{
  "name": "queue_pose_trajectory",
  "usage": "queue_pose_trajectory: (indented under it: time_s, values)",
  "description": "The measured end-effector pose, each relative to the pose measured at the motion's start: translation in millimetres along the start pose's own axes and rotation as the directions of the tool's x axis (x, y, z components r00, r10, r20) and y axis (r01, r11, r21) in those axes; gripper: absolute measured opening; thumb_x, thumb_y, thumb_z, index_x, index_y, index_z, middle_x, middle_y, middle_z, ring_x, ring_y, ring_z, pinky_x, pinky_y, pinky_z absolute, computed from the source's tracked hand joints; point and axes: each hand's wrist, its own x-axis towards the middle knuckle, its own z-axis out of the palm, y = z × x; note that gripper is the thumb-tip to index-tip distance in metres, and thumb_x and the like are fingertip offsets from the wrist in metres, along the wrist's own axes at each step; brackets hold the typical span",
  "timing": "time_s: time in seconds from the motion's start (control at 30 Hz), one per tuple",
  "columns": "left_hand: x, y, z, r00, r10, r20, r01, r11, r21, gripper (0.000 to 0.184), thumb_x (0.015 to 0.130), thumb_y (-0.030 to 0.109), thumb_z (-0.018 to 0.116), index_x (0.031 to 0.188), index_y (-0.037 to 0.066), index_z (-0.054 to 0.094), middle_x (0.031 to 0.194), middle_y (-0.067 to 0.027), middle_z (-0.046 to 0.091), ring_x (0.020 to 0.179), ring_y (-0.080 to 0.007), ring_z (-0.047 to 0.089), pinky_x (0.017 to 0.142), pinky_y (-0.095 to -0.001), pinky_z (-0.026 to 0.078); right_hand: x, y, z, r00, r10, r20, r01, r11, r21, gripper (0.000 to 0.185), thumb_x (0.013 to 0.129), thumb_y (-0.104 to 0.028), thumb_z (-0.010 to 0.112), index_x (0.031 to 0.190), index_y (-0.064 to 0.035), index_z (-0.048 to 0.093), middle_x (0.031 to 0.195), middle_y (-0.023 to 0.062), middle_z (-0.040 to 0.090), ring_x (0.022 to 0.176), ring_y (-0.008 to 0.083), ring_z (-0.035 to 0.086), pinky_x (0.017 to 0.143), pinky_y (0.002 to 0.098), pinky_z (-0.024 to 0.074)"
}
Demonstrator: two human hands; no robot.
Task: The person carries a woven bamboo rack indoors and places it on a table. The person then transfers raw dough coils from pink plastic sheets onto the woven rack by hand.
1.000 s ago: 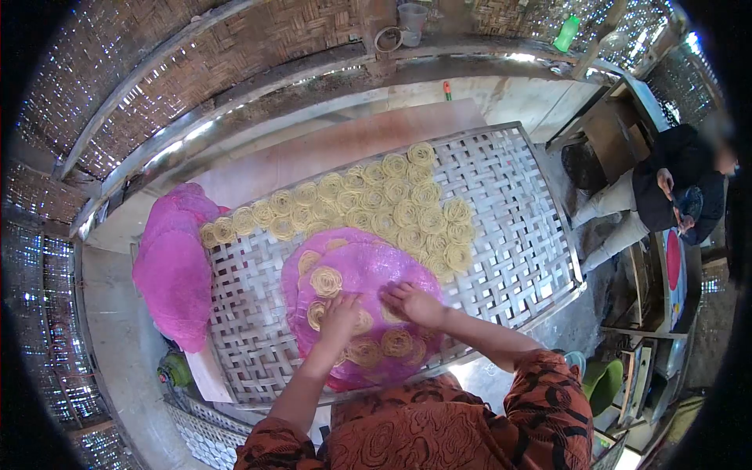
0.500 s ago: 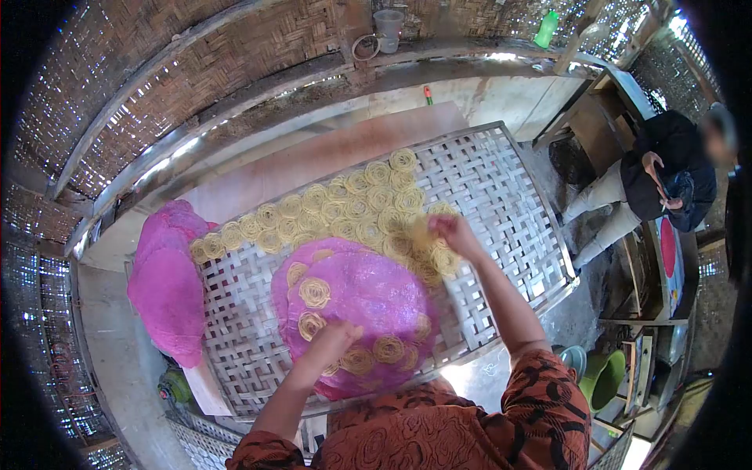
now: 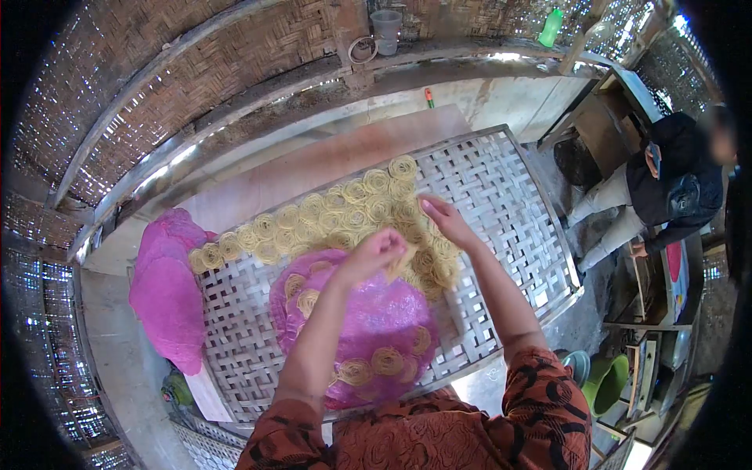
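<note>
My left hand (image 3: pixel 374 257) is raised over the pink plastic sheet (image 3: pixel 372 309), its fingers closed on a coiled noodle nest (image 3: pixel 401 263), slightly blurred. My right hand (image 3: pixel 448 222) hovers by the right edge of the rows of yellow noodle nests (image 3: pixel 312 207), fingers loosely apart with no nest visible in them. These nests lie side by side on a woven bamboo tray (image 3: pixel 493 188). More nests sit on the pink sheet, among them one (image 3: pixel 387 361) near its front edge.
Another pink plastic bundle (image 3: pixel 166 290) hangs at the tray's left end. A wooden board (image 3: pixel 258 176) lies behind the tray. To the right stands a person in dark clothing (image 3: pixel 670 176), close to a bench. A green bucket (image 3: pixel 605 385) is at the lower right.
My left hand has moved up and right from the sheet's nests, carrying one. My right hand has shifted slightly up, and the nest it held is no longer in it. The other person's arm has lowered.
</note>
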Motion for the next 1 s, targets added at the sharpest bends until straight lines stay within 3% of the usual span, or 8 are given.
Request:
queue_pose_trajectory:
  time_s: [0.07, 0.2, 0.27, 0.57, 0.63, 0.73, 0.8, 1.0]
  values:
    - [34, -12, 0, 1.0, -0.004, -0.021, 0.002, 0.995, -0.102, 0.013, 0.091, 0.013, 0.058, 0.099, 0.005, 0.052, 0.089, 0.0002, 0.055, 0.083, -0.0085, 0.054, 0.072, -0.0217, 0.045, -2, -36, -21, 0.743, 0.023, 0.669, -0.669, -0.004, 0.744, 0.036, 0.09, -0.013, 0.054, 0.122, 0.0013, 0.052, 0.116, 0.0183, 0.059, 0.107, 0.0234, 0.057, 0.09, 0.0332, 0.0455]
    - [65, -36, -6, 0.978, -0.069, -0.195, -0.024, 0.899, -0.437, 0.019, 0.091, 0.016, 0.057, 0.108, 0.006, 0.053, 0.1, -0.0024, 0.057, 0.09, -0.0132, 0.057, 0.075, -0.0255, 0.049, 10, -15, -29, 0.836, 0.099, 0.54, -0.482, 0.602, 0.636, 0.028, 0.088, -0.007, 0.057, 0.115, 0.0011, 0.058, 0.098, 0.0086, 0.065, 0.089, 0.0135, 0.061, 0.078, 0.0279, 0.0488]
    - [58, -48, -12, 0.909, 0.079, -0.41, -0.102, 0.994, -0.034, 0.028, 0.091, 0.015, 0.057, 0.117, 0.006, 0.052, 0.109, -0.0047, 0.057, 0.099, -0.0161, 0.057, 0.078, -0.0284, 0.05, 32, 14, -26, 0.927, 0.228, 0.298, -0.359, 0.772, 0.525, 0.021, 0.087, -0.004, 0.058, 0.107, 0.0016, 0.063, 0.087, 0.004, 0.066, 0.077, 0.0098, 0.06, 0.07, 0.0245, 0.0486]
    - [-91, -82, -71, 0.828, 0.135, -0.544, -0.064, 0.987, 0.147, 0.031, 0.089, 0.013, 0.06, 0.119, 0.006, 0.054, 0.117, -0.006, 0.056, 0.102, -0.016, 0.056, 0.083, -0.0268, 0.048, 85, 84, 40, 0.927, 0.358, 0.111, -0.339, 0.675, 0.655, 0.02, 0.089, -0.005, 0.053, 0.104, 0.002, 0.065, 0.092, 0.0075, 0.068, 0.08, 0.0151, 0.062, 0.075, 0.0283, 0.0485]
    - [-132, -84, -73, 0.824, 0.195, -0.532, -0.128, 0.979, 0.16, 0.03, 0.089, 0.012, 0.06, 0.118, 0.006, 0.055, 0.116, -0.0059, 0.057, 0.101, -0.0152, 0.057, 0.081, -0.0258, 0.048, 82, 86, 48, 0.988, 0.122, -0.096, -0.122, 0.992, 0.012, 0.026, 0.085, -0.001, 0.05, 0.107, 0.0036, 0.063, 0.098, 0.017, 0.066, 0.086, 0.0291, 0.063, 0.082, 0.0359, 0.0481]
    - [-190, -97, -72, 0.683, 0.012, -0.73, 0.207, 0.956, 0.209, 0.026, 0.084, 0.006, 0.06, 0.109, 0.004, 0.057, 0.104, -0.0088, 0.064, 0.1, -0.0203, 0.06, 0.088, -0.0327, 0.046, 66, 38, 55, 0.923, -0.344, -0.174, 0.174, 0.775, -0.608, 0.037, 0.078, 0.001, 0.049, 0.113, 0.0068, 0.058, 0.109, 0.0274, 0.059, 0.097, 0.0405, 0.057, 0.09, 0.0418, 0.0444]
    - [-221, -137, -77, 0.65, 0.057, -0.758, 0.334, 0.874, 0.352, 0.03, 0.081, 0.008, 0.063, 0.11, 0.003, 0.057, 0.105, -0.0139, 0.063, 0.096, -0.0242, 0.061, 0.084, -0.0331, 0.047, 44, -27, 78, 0.962, 0.018, 0.274, 0.049, 0.971, -0.236, 0.041, 0.076, -0.001, 0.051, 0.116, 0.0099, 0.052, 0.119, 0.0321, 0.048, 0.108, 0.041, 0.051, 0.097, 0.0421, 0.0397]
    - [-229, -132, -40, 0.688, 0.208, -0.695, 0.433, 0.652, 0.623, 0.037, 0.081, 0.013, 0.063, 0.113, -0.001, 0.055, 0.105, -0.0214, 0.06, 0.099, -0.0384, 0.057, 0.088, -0.044, 0.045, -69, -164, 209, 0.45, -0.721, 0.527, 0.623, 0.676, 0.393, 0.037, 0.082, -0.014, 0.052, 0.117, -0.0047, 0.058, 0.126, 0.0167, 0.052, 0.123, 0.0312, 0.042, 0.107, 0.0429, 0.0297]
